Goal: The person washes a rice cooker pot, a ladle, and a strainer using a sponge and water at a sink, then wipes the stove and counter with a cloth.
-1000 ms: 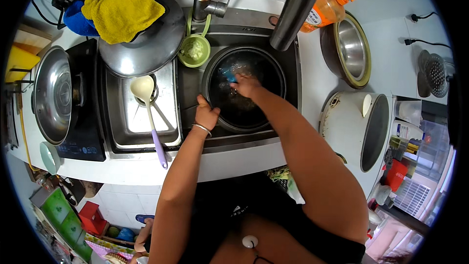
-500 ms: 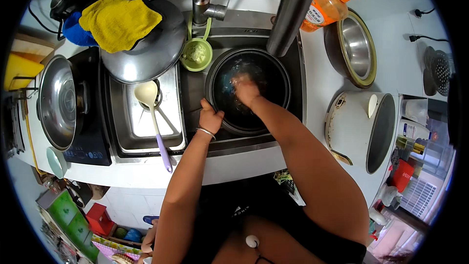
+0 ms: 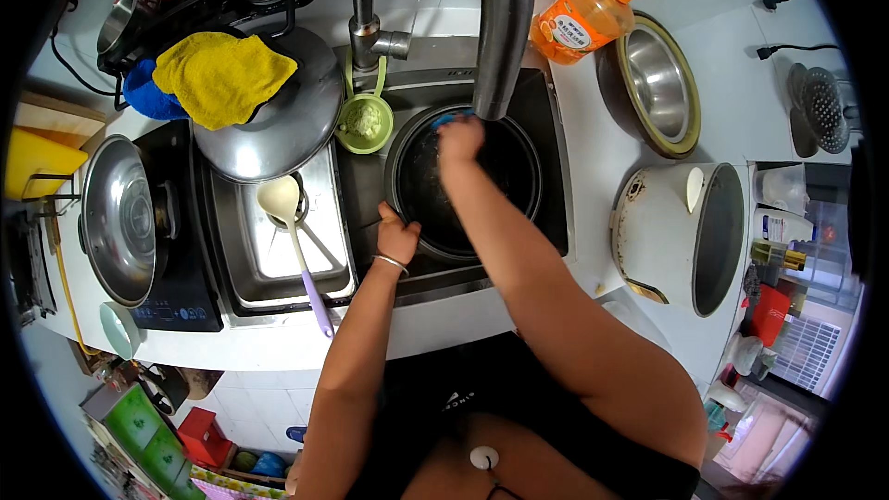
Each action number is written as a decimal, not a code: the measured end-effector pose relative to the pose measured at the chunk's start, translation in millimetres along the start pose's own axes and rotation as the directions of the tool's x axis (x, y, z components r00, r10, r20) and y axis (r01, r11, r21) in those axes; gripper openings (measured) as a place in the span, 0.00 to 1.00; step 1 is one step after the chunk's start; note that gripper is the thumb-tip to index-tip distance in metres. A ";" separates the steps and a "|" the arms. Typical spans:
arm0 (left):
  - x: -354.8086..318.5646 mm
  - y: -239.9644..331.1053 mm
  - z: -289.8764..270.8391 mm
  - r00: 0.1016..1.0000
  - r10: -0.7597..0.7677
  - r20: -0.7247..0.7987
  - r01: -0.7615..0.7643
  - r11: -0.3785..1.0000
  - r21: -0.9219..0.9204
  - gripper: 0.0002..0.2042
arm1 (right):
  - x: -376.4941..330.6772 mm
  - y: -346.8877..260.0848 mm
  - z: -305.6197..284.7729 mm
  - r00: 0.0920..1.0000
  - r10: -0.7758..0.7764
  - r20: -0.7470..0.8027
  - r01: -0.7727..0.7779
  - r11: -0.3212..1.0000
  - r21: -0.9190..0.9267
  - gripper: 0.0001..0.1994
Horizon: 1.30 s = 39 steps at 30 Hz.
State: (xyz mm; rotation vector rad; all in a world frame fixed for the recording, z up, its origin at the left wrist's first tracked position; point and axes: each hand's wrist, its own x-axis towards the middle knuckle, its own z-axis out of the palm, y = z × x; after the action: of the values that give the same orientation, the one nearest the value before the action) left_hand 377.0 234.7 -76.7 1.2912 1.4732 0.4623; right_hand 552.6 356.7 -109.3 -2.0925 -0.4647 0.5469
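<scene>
A round black pot (image 3: 507,187) sits in the right basin of the sink. My left hand (image 3: 398,239) grips its near left rim, thumb raised and the other fingers mostly out of sight. Inside the pot, my right hand (image 3: 461,141) presses a blue cloth or scrubber (image 3: 454,118) against the far inner wall, fingers closed on it. Only a little blue shows past the fingers. Directly above this hand hangs the thick grey faucet spout (image 3: 500,56).
Left basin: a cream ladle (image 3: 280,196) with a purple handle, beneath a large lid (image 3: 264,143) bearing a yellow cloth (image 3: 222,74). A green strainer (image 3: 364,122) hangs by the tap. At right stand an orange soap bottle (image 3: 583,23), stacked bowls (image 3: 662,83) and a white pot (image 3: 662,231).
My right hand has moved from the pot's middle to its far wall, and the blue cloth or scrubber now shows more clearly. My left hand keeps its hold on the rim.
</scene>
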 end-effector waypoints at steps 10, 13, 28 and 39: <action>-1.4 -11.8 5.2 0.997 0.076 0.007 -0.077 0.995 0.071 0.30 | -113.0 -12.1 -23.5 0.743 -0.360 0.564 0.415 0.909 0.034 0.27; 0.2 -11.9 1.5 1.000 0.018 0.011 -0.019 0.998 0.066 0.31 | -73.5 -29.3 -2.6 0.901 -0.339 0.270 0.361 0.932 -0.037 0.29; 4.0 -7.2 0.7 0.988 0.133 0.082 -0.133 0.991 -0.009 0.28 | -105.9 -19.6 -53.9 0.336 -0.535 0.775 0.876 0.479 -0.049 0.17; 7.7 -32.7 -5.5 1.000 0.019 0.017 -0.018 0.999 -0.041 0.28 | -1.6 -80.6 -64.2 0.712 -0.303 0.633 0.667 0.572 -0.477 0.17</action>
State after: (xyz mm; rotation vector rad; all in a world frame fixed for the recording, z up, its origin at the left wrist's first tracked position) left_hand 358.3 232.3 -105.1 1.2746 1.4320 0.4899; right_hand 576.4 355.1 -9.0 -2.3015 -1.7658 0.6043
